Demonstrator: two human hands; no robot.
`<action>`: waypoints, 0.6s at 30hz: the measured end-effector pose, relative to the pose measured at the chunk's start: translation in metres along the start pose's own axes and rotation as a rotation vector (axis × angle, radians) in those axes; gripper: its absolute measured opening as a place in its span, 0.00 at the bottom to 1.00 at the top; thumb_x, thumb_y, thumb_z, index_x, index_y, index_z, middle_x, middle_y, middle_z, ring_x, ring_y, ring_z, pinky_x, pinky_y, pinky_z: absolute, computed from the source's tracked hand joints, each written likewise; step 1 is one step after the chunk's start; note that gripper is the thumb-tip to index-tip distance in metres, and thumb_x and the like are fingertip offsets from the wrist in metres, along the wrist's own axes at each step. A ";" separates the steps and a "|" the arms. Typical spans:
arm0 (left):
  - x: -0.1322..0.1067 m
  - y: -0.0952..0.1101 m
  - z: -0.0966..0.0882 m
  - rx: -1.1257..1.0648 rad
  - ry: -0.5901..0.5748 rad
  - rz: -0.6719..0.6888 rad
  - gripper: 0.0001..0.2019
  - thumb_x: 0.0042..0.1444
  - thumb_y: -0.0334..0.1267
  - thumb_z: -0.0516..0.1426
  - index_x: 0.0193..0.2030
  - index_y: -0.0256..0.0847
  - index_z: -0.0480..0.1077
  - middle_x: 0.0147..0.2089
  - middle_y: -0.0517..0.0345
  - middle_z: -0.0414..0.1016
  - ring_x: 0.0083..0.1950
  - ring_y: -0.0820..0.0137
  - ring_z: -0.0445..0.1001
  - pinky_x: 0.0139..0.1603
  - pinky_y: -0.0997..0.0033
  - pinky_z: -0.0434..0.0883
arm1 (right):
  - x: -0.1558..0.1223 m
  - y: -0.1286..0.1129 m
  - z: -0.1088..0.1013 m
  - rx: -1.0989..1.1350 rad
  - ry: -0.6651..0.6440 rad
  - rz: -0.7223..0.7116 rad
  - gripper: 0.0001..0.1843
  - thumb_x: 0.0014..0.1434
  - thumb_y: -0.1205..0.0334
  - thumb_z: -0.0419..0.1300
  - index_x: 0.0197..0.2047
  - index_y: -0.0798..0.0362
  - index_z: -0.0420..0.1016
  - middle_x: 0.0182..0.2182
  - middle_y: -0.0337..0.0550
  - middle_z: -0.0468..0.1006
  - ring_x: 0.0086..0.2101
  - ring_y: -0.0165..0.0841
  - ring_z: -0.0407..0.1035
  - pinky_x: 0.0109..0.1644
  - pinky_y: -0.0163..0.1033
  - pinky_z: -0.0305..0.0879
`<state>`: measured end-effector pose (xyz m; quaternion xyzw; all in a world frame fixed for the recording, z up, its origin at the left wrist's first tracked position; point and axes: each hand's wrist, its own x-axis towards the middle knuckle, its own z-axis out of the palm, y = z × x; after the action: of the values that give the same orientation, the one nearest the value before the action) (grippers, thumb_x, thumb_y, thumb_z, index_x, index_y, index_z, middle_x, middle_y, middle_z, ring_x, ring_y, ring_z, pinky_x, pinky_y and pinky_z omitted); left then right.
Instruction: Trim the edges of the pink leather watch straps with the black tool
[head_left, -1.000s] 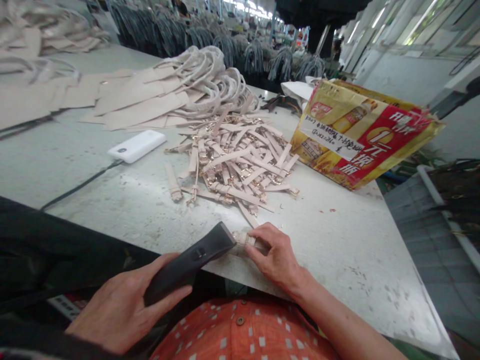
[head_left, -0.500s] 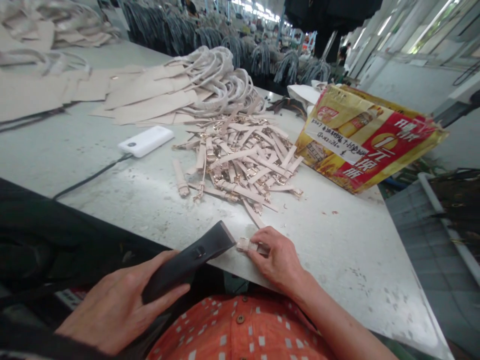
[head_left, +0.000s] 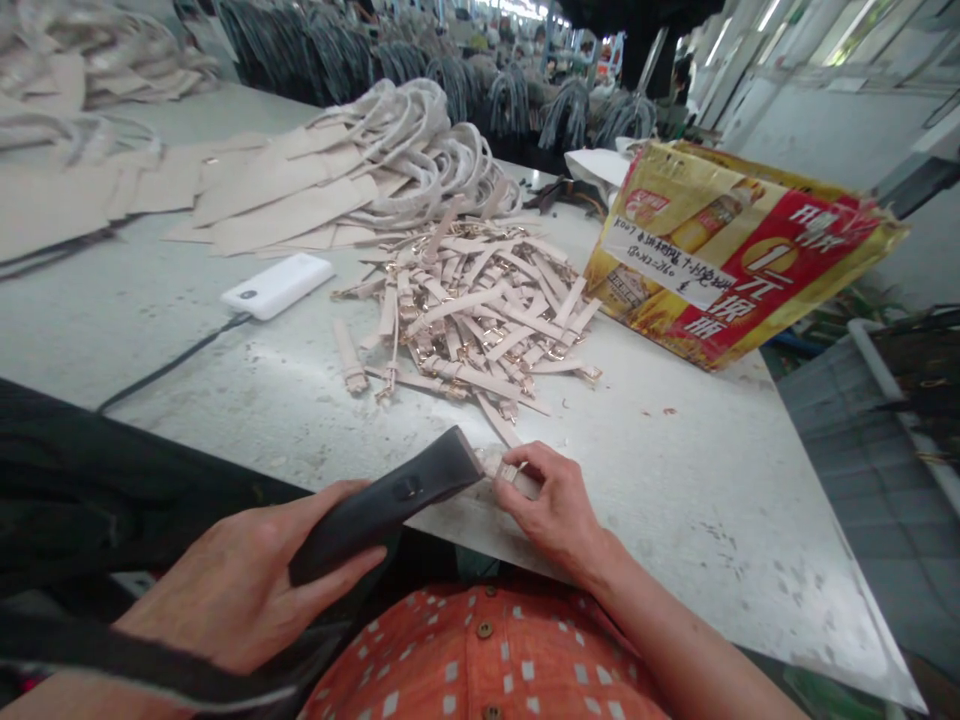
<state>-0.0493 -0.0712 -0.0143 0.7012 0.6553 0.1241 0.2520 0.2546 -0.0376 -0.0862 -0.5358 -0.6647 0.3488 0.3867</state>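
Note:
In my left hand (head_left: 247, 565) is a black electric clipper (head_left: 390, 500), fingers wrapped round its body and its wide flat head pointing right. My right hand (head_left: 551, 500) pinches a short beige buckle strap (head_left: 525, 482) between thumb and fingers at the table's front edge. The clipper's head is right beside the strap's end; whether they touch, I cannot tell. My fingers hide part of the strap. Just beyond lies a heap of similar beige straps (head_left: 480, 310) with gold-coloured metal buckles.
A white power bank (head_left: 277, 285) with a black cable (head_left: 176, 362) lies left on the pale table (head_left: 675, 500). Beige bag panels with looped handles (head_left: 300, 190) are stacked behind. A yellow and red carton (head_left: 735, 255) stands at the right, near a grey bin (head_left: 862, 470).
The clipper's head has come up and right, closer to the strap's end. My right hand keeps its pinch on the strap. The whole view has shifted slightly.

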 end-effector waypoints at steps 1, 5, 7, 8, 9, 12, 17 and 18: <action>0.000 0.001 -0.005 -0.007 -0.022 0.000 0.23 0.62 0.63 0.62 0.53 0.55 0.87 0.39 0.65 0.93 0.41 0.58 0.91 0.43 0.69 0.78 | 0.003 -0.004 0.004 0.035 -0.022 0.033 0.06 0.62 0.64 0.67 0.41 0.49 0.86 0.36 0.41 0.88 0.34 0.36 0.79 0.43 0.38 0.76; -0.003 0.001 -0.017 -0.013 -0.053 -0.030 0.23 0.63 0.63 0.63 0.54 0.54 0.86 0.39 0.65 0.93 0.41 0.56 0.91 0.43 0.68 0.77 | 0.010 -0.015 0.013 0.122 -0.137 0.099 0.10 0.63 0.66 0.64 0.45 0.49 0.86 0.36 0.38 0.89 0.34 0.36 0.80 0.41 0.36 0.74; -0.005 -0.001 -0.018 -0.009 -0.058 -0.034 0.21 0.63 0.62 0.63 0.53 0.54 0.87 0.39 0.65 0.93 0.41 0.56 0.91 0.42 0.68 0.77 | 0.009 -0.017 0.012 0.055 -0.172 0.093 0.14 0.62 0.68 0.64 0.47 0.48 0.88 0.38 0.38 0.90 0.36 0.36 0.81 0.43 0.36 0.75; -0.005 -0.003 -0.017 -0.006 -0.060 -0.035 0.21 0.63 0.62 0.63 0.52 0.54 0.87 0.39 0.65 0.93 0.41 0.56 0.91 0.42 0.68 0.76 | 0.007 -0.017 0.011 0.008 -0.190 0.087 0.16 0.62 0.69 0.64 0.48 0.47 0.89 0.38 0.38 0.90 0.37 0.36 0.81 0.44 0.36 0.75; -0.006 -0.005 -0.016 -0.002 -0.062 -0.035 0.20 0.63 0.61 0.63 0.52 0.54 0.87 0.39 0.65 0.93 0.41 0.56 0.91 0.42 0.68 0.76 | 0.006 -0.016 0.010 -0.030 -0.208 0.083 0.17 0.62 0.70 0.64 0.49 0.46 0.90 0.38 0.37 0.90 0.37 0.36 0.81 0.45 0.37 0.75; -0.007 -0.012 -0.009 0.014 -0.070 -0.024 0.21 0.64 0.61 0.62 0.53 0.55 0.87 0.39 0.65 0.94 0.41 0.56 0.92 0.42 0.68 0.76 | 0.006 -0.012 0.006 -0.019 -0.242 0.090 0.20 0.63 0.70 0.64 0.54 0.46 0.90 0.40 0.37 0.90 0.38 0.37 0.81 0.47 0.37 0.75; -0.006 -0.031 0.000 0.027 -0.069 0.027 0.24 0.65 0.63 0.59 0.56 0.55 0.86 0.44 0.63 0.95 0.45 0.53 0.93 0.43 0.65 0.78 | 0.014 -0.015 0.007 0.105 -0.292 0.121 0.20 0.65 0.69 0.66 0.58 0.48 0.88 0.47 0.39 0.90 0.46 0.38 0.81 0.54 0.39 0.76; -0.005 -0.035 0.001 0.032 -0.075 0.036 0.25 0.65 0.65 0.59 0.57 0.56 0.86 0.43 0.63 0.95 0.44 0.52 0.93 0.42 0.63 0.78 | 0.015 -0.016 0.007 0.073 -0.322 0.131 0.20 0.67 0.68 0.66 0.59 0.48 0.88 0.46 0.39 0.90 0.45 0.37 0.81 0.53 0.38 0.75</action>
<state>-0.0794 -0.0762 -0.0326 0.7209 0.6347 0.0917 0.2628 0.2390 -0.0261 -0.0730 -0.5009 -0.6686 0.4782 0.2708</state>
